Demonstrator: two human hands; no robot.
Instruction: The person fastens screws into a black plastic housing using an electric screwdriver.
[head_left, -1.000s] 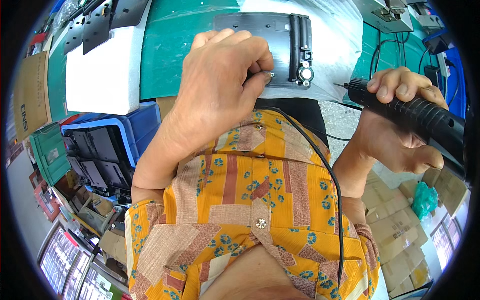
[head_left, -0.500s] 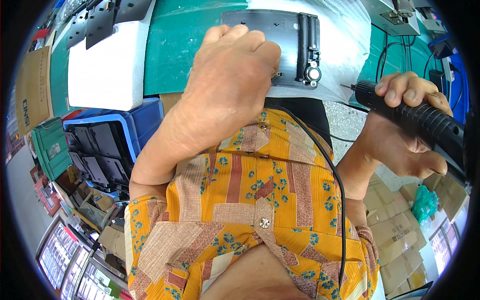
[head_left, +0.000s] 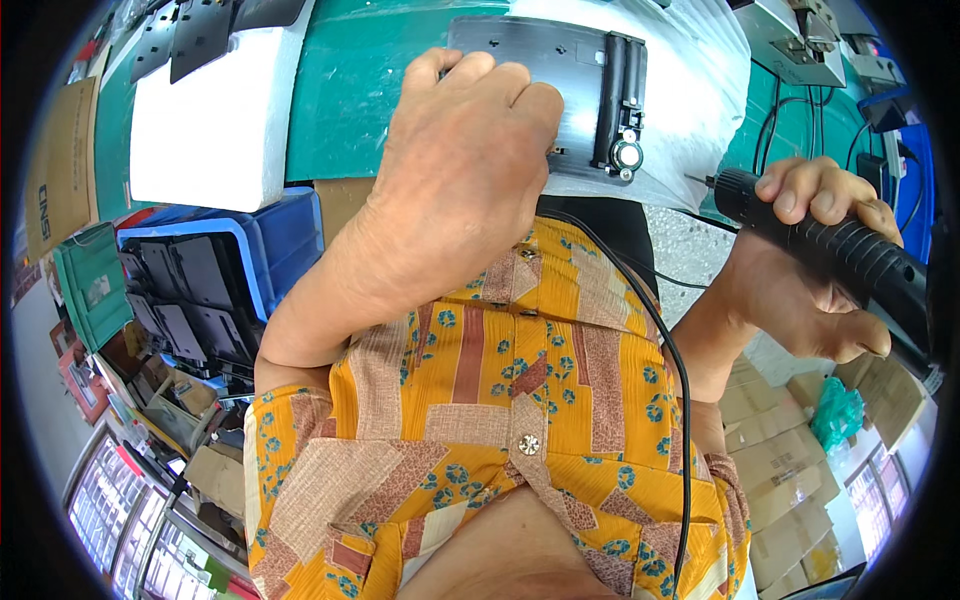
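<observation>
The black panel (head_left: 578,85) is smooth, faintly glossy plastic. The screwdriver (head_left: 858,254) looks matt and ribbed, the tabletop (head_left: 350,95) smooth.

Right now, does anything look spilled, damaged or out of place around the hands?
No spill or damage shows. The one oddity is the black cable, draped down the front of the patterned shirt, where it might snag. The left hand hides part of the black panel, so I cannot judge that area.

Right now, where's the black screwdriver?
Head view, right side: the black screwdriver is in the right hand, bit pointing left, to the right of the black panel.
</observation>
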